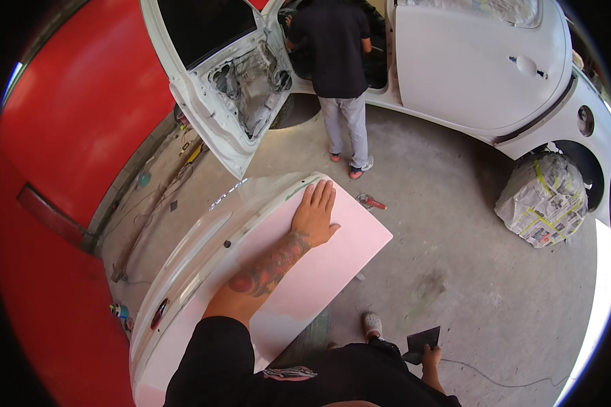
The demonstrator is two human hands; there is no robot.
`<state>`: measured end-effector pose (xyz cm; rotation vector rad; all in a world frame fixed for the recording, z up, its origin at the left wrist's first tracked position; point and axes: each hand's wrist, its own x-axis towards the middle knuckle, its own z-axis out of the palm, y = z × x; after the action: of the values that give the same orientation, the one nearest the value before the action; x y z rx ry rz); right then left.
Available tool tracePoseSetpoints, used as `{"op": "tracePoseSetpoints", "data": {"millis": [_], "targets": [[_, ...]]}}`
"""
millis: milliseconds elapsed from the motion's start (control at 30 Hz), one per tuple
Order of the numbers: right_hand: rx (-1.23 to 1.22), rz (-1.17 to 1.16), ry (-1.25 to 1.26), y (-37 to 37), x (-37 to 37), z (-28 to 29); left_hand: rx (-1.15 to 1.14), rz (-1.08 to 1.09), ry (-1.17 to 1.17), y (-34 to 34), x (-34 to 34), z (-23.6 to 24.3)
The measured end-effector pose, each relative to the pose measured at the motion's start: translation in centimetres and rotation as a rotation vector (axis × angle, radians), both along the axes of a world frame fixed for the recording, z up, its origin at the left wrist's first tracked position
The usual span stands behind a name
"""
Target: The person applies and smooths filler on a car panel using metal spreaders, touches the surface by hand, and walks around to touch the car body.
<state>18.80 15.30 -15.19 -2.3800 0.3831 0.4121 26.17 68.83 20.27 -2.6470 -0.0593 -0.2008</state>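
Observation:
A detached car body panel (332,251), pale pink and white on its flat face, stands tilted in front of me. Flat on its upper part lies my left hand (315,214), fingers stretched out close to the top edge. A small green patch shows on that edge beside the fingertips. Low on the right, my right hand (431,356) grips a dark, flat, square-cornered sheet (424,338), held away from the panel. Whether the sheet is stiff or soft I cannot tell.
A white car (468,61) stands ahead, its front door (217,88) swung open. A person (332,54) in a dark shirt leans into the doorway. A paper-wrapped wheel (546,197) is at the right. On the concrete floor lie a red-handled tool (373,203) and a cable (502,384).

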Motion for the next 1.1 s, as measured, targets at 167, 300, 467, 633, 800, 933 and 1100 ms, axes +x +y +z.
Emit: {"op": "tracePoseSetpoints", "data": {"millis": [167, 300, 467, 633, 800, 933, 1100], "targets": [[-0.035, 0.032, -0.101, 2.0, 4.2, 1.3, -0.022, 0.001, 0.017, -0.7, -2.2, -0.4], [-0.023, 0.039, -0.106, 2.7, 5.3, 2.5, -0.043, 0.001, 0.021, -1.2, -4.4, -0.5], [-0.054, 0.075, -0.060, 1.7, 3.9, 0.5, -0.020, 0.039, 0.080, -2.2, -7.3, -0.6], [-0.101, 0.076, -0.004, -0.3, 1.2, -2.0, -0.010, 0.026, 0.157, -3.8, -11.6, -0.9], [-0.043, 0.014, -0.021, -1.1, -0.2, -1.6, -0.039, -0.001, 0.215, -4.0, -14.1, -0.4], [-0.025, -0.017, -0.011, -1.0, -0.1, -0.7, -0.050, -0.062, 0.171, -3.1, -12.7, -0.5], [-0.015, -0.026, -0.063, -1.2, 0.9, -1.2, -0.035, -0.058, 0.177, -2.1, -8.8, -0.2]]}}
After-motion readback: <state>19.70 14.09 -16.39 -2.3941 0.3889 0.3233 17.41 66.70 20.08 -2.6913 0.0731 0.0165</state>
